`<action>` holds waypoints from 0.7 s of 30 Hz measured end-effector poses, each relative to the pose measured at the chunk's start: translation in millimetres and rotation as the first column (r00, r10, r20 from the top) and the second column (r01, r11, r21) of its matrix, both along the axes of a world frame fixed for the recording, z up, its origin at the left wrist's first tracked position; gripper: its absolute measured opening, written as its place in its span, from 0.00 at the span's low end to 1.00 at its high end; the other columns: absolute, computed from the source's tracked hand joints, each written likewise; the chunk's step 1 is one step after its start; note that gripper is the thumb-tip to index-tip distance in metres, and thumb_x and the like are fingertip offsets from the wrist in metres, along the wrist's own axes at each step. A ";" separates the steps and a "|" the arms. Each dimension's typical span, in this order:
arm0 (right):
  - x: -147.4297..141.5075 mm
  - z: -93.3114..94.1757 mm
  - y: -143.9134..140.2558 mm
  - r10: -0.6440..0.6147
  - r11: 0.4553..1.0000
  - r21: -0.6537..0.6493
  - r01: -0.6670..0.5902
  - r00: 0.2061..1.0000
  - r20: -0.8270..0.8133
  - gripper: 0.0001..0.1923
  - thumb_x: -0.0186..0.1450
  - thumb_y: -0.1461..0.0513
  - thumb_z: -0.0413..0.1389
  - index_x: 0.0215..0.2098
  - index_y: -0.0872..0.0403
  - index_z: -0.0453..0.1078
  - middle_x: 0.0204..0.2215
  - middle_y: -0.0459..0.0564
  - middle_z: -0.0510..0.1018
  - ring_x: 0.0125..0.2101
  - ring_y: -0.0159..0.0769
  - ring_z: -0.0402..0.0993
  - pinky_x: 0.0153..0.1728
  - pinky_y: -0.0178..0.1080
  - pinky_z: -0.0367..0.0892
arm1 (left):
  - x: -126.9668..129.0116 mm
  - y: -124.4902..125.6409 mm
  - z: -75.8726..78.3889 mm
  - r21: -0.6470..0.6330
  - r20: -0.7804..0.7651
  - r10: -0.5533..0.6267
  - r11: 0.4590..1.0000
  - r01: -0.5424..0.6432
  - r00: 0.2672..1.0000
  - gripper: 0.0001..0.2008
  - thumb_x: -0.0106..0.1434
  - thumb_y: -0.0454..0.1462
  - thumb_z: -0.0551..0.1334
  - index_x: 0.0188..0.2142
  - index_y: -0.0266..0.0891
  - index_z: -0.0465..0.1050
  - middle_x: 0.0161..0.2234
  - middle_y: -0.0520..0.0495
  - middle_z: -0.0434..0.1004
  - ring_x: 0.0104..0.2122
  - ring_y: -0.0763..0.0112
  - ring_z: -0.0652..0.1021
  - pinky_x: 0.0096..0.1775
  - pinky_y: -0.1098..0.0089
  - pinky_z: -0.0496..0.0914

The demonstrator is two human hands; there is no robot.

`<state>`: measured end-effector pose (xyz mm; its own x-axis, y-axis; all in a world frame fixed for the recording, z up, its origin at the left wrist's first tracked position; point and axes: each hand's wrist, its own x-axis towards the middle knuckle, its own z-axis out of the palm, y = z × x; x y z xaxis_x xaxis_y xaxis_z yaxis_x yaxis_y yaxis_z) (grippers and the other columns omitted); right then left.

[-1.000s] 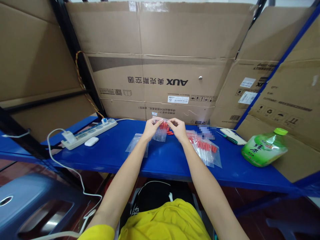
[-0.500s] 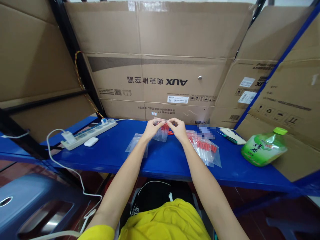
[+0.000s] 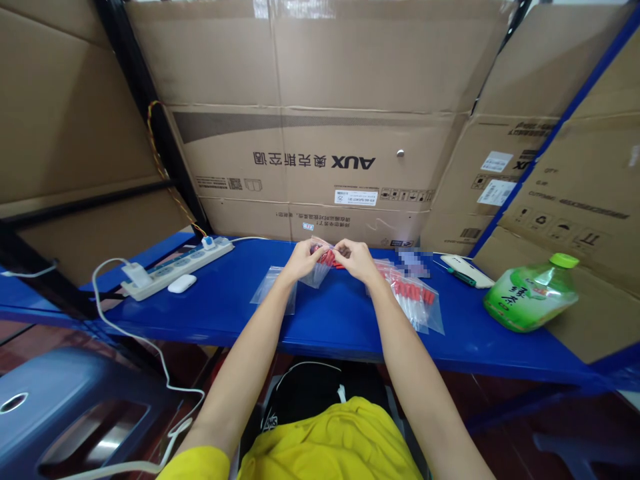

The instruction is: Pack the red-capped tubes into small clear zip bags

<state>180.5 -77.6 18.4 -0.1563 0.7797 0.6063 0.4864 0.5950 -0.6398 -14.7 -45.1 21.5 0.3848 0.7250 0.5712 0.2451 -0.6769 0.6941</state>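
My left hand and my right hand meet over the blue shelf, both pinching the top edge of a small clear zip bag with red pieces inside. The bag hangs between my fingers, just above the shelf. An empty clear bag lies flat under my left wrist. To the right of my right wrist lies a pile of filled bags with red pieces.
A white power strip and a white earbud case lie at the left. A green bottle lies on its side at the right, beside a white device. Cardboard boxes wall the back. A blue stool stands lower left.
My fingers have drawn closer together along the bag's top edge, and the bag has dropped slightly toward the shelf. Everything else stays put.
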 end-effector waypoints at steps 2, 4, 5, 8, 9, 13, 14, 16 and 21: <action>1.0 0.1 0.3 0.006 1.000 0.004 -0.006 1.000 0.022 0.07 0.62 0.59 0.58 0.32 0.54 0.73 0.25 0.46 0.79 0.25 0.33 0.73 0.30 0.35 0.65 | 0.9 -1.3 0.1 -0.031 0.005 -0.019 0.999 0.019 1.000 0.17 0.68 0.46 0.62 0.38 0.34 0.82 0.40 0.40 0.85 0.41 0.61 0.81 0.48 0.64 0.73; 2.1 0.4 0.2 0.006 1.000 0.004 -0.006 0.999 0.035 0.06 0.62 0.59 0.58 0.31 0.54 0.73 0.25 0.45 0.78 0.24 0.32 0.72 0.30 0.34 0.64 | 1.0 -2.4 0.3 -0.057 0.016 -0.032 0.998 0.033 0.999 0.17 0.67 0.46 0.63 0.38 0.34 0.82 0.40 0.40 0.85 0.40 0.61 0.81 0.47 0.64 0.73; 2.6 0.7 0.0 0.005 1.000 0.003 -0.006 0.999 0.034 0.07 0.62 0.59 0.58 0.31 0.54 0.73 0.25 0.45 0.78 0.24 0.32 0.72 0.30 0.34 0.64 | 0.8 -2.9 0.6 -0.063 0.020 -0.034 0.997 0.036 0.999 0.16 0.67 0.46 0.63 0.38 0.34 0.82 0.40 0.40 0.85 0.40 0.61 0.81 0.46 0.64 0.73; 3.5 1.8 -0.9 0.013 1.000 -0.003 -0.013 1.000 0.005 0.07 0.63 0.58 0.58 0.32 0.54 0.74 0.25 0.46 0.79 0.25 0.33 0.73 0.31 0.35 0.66 | 0.3 -4.6 1.9 -0.046 0.023 -0.025 0.999 0.026 0.999 0.16 0.66 0.46 0.64 0.37 0.35 0.82 0.40 0.41 0.85 0.41 0.61 0.81 0.47 0.64 0.73; 3.4 2.1 -1.2 0.019 1.000 -0.006 -0.019 1.000 -0.008 0.08 0.63 0.57 0.58 0.33 0.54 0.74 0.26 0.46 0.80 0.26 0.33 0.73 0.32 0.35 0.67 | 0.4 -5.2 2.3 -0.037 0.020 -0.026 0.999 0.027 0.999 0.16 0.67 0.46 0.64 0.37 0.35 0.82 0.40 0.41 0.85 0.41 0.61 0.81 0.48 0.64 0.73; 3.2 2.3 -1.3 0.034 0.999 -0.016 -0.035 0.999 -0.030 0.09 0.63 0.57 0.59 0.34 0.54 0.76 0.27 0.47 0.81 0.27 0.34 0.74 0.32 0.35 0.69 | 1.7 -6.6 2.5 -0.006 -0.008 -0.052 0.999 0.052 0.999 0.16 0.68 0.45 0.62 0.37 0.35 0.81 0.39 0.41 0.84 0.41 0.62 0.81 0.47 0.64 0.73; 3.7 2.5 -1.4 0.032 0.999 -0.018 -0.033 0.999 -0.026 0.09 0.63 0.57 0.59 0.34 0.54 0.76 0.27 0.47 0.81 0.27 0.34 0.74 0.32 0.35 0.69 | 2.3 -6.6 2.1 0.000 -0.016 -0.052 0.999 0.052 0.999 0.15 0.68 0.45 0.62 0.37 0.35 0.81 0.39 0.41 0.84 0.41 0.62 0.81 0.47 0.64 0.73; 6.0 3.6 -1.7 0.034 0.999 -0.028 -0.034 0.999 -0.012 0.09 0.62 0.57 0.59 0.32 0.54 0.76 0.26 0.47 0.81 0.26 0.34 0.74 0.31 0.35 0.68 | 3.4 -6.4 1.0 0.015 -0.034 -0.046 0.999 0.047 0.998 0.14 0.69 0.44 0.61 0.38 0.35 0.81 0.40 0.41 0.84 0.41 0.62 0.81 0.47 0.64 0.73; 18.7 9.3 -5.5 0.127 0.976 -0.181 -0.118 0.991 0.041 0.08 0.58 0.59 0.60 0.30 0.55 0.78 0.24 0.47 0.80 0.25 0.33 0.74 0.29 0.34 0.67 | 7.1 -8.3 -0.7 0.064 -0.133 -0.072 0.995 0.081 0.988 0.11 0.69 0.40 0.61 0.39 0.36 0.81 0.41 0.42 0.84 0.42 0.63 0.81 0.48 0.65 0.72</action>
<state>199.2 -83.0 27.7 -0.2848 0.8471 0.4488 0.4521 0.5315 -0.7163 -7.6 -53.4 20.8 0.5122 0.6509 0.5603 0.2760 -0.7425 0.6103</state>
